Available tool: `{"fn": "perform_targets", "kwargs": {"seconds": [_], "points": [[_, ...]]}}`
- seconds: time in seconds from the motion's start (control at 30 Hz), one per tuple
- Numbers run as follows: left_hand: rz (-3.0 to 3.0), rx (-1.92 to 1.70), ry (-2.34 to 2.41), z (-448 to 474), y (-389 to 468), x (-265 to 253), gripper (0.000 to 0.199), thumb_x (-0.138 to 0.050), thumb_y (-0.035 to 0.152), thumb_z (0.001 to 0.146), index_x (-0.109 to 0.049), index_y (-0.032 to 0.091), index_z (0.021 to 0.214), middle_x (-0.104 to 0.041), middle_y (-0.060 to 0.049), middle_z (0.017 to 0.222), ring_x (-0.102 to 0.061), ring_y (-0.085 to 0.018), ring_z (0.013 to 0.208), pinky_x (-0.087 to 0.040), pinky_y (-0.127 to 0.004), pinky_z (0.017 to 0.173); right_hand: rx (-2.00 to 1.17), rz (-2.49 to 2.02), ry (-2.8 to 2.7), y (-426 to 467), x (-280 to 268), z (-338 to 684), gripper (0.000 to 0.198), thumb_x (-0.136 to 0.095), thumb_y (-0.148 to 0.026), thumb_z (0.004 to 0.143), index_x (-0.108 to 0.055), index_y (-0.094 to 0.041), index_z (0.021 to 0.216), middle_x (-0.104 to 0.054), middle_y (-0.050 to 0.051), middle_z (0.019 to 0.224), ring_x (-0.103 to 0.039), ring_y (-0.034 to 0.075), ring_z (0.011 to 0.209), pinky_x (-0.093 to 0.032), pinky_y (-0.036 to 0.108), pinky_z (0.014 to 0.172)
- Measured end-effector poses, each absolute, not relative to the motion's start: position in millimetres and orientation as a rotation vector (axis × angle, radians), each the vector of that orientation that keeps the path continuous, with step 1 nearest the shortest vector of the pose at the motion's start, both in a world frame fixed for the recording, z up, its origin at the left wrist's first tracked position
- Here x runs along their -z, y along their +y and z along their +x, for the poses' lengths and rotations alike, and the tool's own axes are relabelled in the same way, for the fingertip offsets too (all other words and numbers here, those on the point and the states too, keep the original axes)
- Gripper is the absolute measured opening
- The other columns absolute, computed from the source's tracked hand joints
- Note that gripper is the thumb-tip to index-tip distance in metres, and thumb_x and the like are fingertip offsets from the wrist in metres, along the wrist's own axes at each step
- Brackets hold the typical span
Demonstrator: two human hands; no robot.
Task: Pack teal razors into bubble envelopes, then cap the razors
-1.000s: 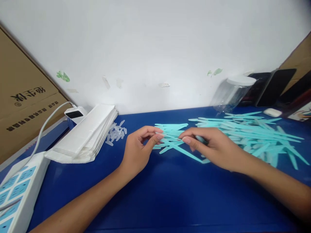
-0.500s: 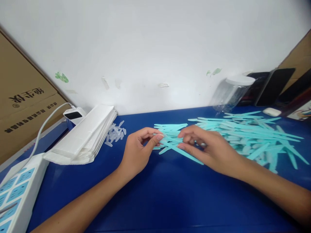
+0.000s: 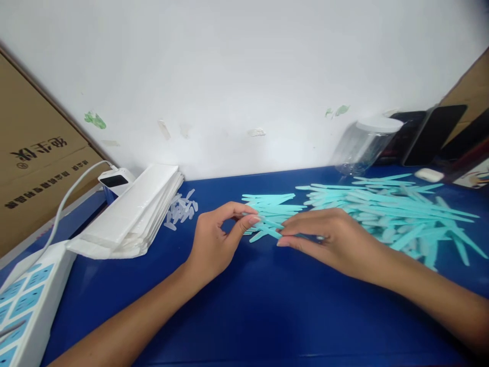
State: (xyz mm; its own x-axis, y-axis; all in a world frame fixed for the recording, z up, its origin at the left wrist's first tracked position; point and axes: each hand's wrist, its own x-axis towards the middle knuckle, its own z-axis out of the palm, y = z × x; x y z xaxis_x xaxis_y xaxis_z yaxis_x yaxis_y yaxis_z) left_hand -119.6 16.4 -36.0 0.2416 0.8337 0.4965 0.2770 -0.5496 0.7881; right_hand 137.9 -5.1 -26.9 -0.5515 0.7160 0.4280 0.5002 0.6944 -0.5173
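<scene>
A slim turquoise plastic stick (image 3: 272,233) slants between my two hands, over the middle of the table. Its left end is pinched between the thumb and forefinger of my left hand (image 3: 219,237). My right hand (image 3: 330,234) has thumb and fingers closed on its other end, which they hide. Just behind the fingertips lies a small group of similar turquoise sticks (image 3: 273,200), roughly side by side. To the right, beyond my right hand, spreads a large loose heap of turquoise sticks (image 3: 405,211), several with pale, translucent ends.
Small translucent pieces (image 3: 181,209) lie at the left, beside a stack of white plastic sleeves (image 3: 133,211). A power strip (image 3: 34,300), a corded white device (image 3: 116,181) and a cardboard box (image 3: 42,158) stand further left. A clear white-lidded jar (image 3: 369,145) stands at the back right.
My right hand's fingers, apart around the stick before, have closed on it and flattened out. The stick's long right end is now covered by that hand. My left hand has barely moved.
</scene>
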Motion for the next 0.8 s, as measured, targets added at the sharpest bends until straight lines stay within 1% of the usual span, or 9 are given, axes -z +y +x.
{"fn": "perform_targets", "kwargs": {"seconds": [0.13,0.23,0.3,0.37,0.5,0.57,0.67,0.73,0.8], "points": [[2.035,-1.328,1.040,-123.0,17.4,29.1,0.009,-0.078,0.031,0.099,-0.082,0.023,0.096,-0.083,0.000,0.090,-0.077,-0.015,0.079,-0.061,-0.025,0.078,-0.527,-0.986,-2.251,-6.2,15.8,142.2,0.016,-0.072,-0.034,0.104,-0.086,-0.026,0.103,-0.086,0.001,0.101,-0.081,0.019,0.088,-0.061,0.027,0.077],[1.920,-1.449,1.130,-134.8,28.1,20.3,0.016,-0.076,0.037,0.101,-0.081,0.021,0.097,-0.083,-0.002,0.086,-0.077,-0.015,0.077,-0.062,-0.026,0.076,-0.515,-1.042,-2.244,-0.8,11.0,150.2,0.018,-0.071,-0.036,0.104,-0.086,-0.027,0.102,-0.087,0.001,0.101,-0.081,0.019,0.088,-0.062,0.027,0.075],[1.808,-1.560,1.199,-146.0,38.8,14.0,0.022,-0.077,0.041,0.100,-0.079,0.019,0.098,-0.082,-0.003,0.082,-0.077,-0.015,0.073,-0.062,-0.026,0.072,-0.449,-1.080,-2.257,5.6,12.5,155.9,0.020,-0.070,-0.037,0.104,-0.087,-0.026,0.101,-0.087,0.002,0.101,-0.082,0.021,0.088,-0.063,0.029,0.075],[1.732,-1.647,1.282,-156.2,48.8,10.0,0.026,-0.079,0.044,0.098,-0.078,0.018,0.098,-0.081,-0.004,0.078,-0.075,-0.015,0.068,-0.060,-0.025,0.066,-0.320,-1.083,-2.299,12.4,17.9,159.9,0.022,-0.069,-0.036,0.105,-0.087,-0.024,0.103,-0.087,0.005,0.102,-0.082,0.024,0.090,-0.064,0.033,0.079],[1.743,-1.672,1.353,-164.5,58.2,13.1,0.030,-0.079,0.047,0.097,-0.077,0.017,0.100,-0.081,-0.004,0.080,-0.076,-0.016,0.070,-0.059,-0.025,0.066,-0.089,-1.009,-2.403,21.3,33.8,160.4,0.023,-0.065,-0.033,0.108,-0.084,-0.020,0.108,-0.086,0.008,0.106,-0.081,0.027,0.098,-0.062,0.038,0.086],[1.787,-1.639,1.357,-162.9,57.2,17.2,0.031,-0.078,0.048,0.098,-0.078,0.017,0.101,-0.082,-0.005,0.082,-0.078,-0.017,0.074,-0.060,-0.026,0.068,-0.015,-0.992,-2.429,23.5,40.7,157.6,0.024,-0.063,-0.032,0.109,-0.083,-0.020,0.106,-0.085,0.009,0.104,-0.080,0.025,0.095,-0.060,0.036,0.084],[1.855,-1.606,1.362,-158.4,52.8,20.3,0.029,-0.076,0.047,0.099,-0.078,0.018,0.102,-0.083,-0.006,0.085,-0.080,-0.019,0.078,-0.061,-0.027,0.072,0.139,-1.039,-2.464,26.4,47.5,151.7,0.028,-0.058,-0.032,0.111,-0.081,-0.020,0.100,-0.083,0.008,0.096,-0.076,0.022,0.089,-0.056,0.032,0.074],[1.898,-1.593,1.366,-156.6,50.0,19.7,0.027,-0.076,0.045,0.100,-0.078,0.018,0.102,-0.083,-0.006,0.087,-0.081,-0.019,0.080,-0.061,-0.028,0.074,0.216,-1.072,-2.497,28.2,49.9,147.3,0.029,-0.056,-0.030,0.112,-0.080,-0.021,0.099,-0.082,0.009,0.095,-0.075,0.022,0.090,-0.053,0.030,0.071],[1.941,-1.582,1.377,-156.3,48.6,18.4,0.025,-0.075,0.045,0.101,-0.078,0.019,0.102,-0.083,-0.005,0.089,-0.081,-0.019,0.082,-0.061,-0.028,0.075,0.229,-1.069,-2.524,29.2,51.1,143.8,0.028,-0.054,-0.027,0.112,-0.079,-0.021,0.102,-0.083,0.010,0.098,-0.074,0.021,0.094,-0.052,0.028,0.071]]}}
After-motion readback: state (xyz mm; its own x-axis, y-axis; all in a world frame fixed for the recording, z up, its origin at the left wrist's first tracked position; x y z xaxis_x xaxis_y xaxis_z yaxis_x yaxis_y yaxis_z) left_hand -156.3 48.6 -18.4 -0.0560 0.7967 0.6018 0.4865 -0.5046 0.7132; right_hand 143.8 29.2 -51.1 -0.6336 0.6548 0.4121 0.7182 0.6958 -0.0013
